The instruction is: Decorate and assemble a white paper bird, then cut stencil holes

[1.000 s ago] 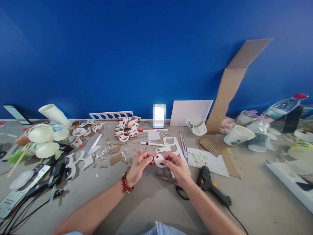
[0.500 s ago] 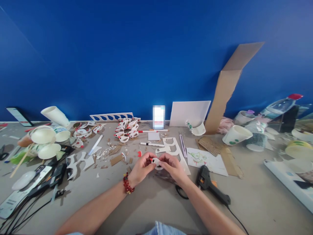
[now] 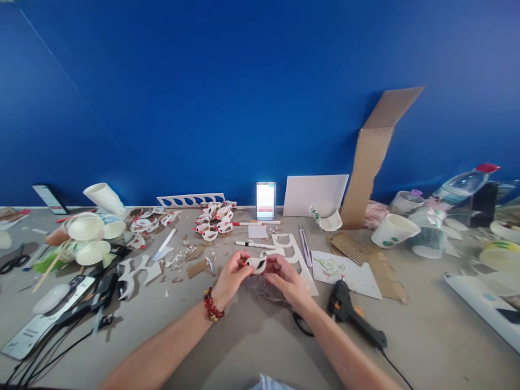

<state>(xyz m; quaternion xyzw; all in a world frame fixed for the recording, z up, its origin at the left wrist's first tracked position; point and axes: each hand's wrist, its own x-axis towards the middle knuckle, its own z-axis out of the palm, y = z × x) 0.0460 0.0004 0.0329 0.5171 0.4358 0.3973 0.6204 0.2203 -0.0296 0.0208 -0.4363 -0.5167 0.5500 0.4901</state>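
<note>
While apparently adjusting the white bird figure (image 3: 257, 264) above the table (image 3: 241, 346), in from the back edge, pinch beak end in left hand (image 3: 232, 277), tail end in right hand (image 3: 290, 280). For any turn, apply light, even fingertip pressure; likely easy to crease.

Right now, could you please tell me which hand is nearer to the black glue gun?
Right. The right hand is just left of the glue gun; the left hand is farther to the left.
</note>
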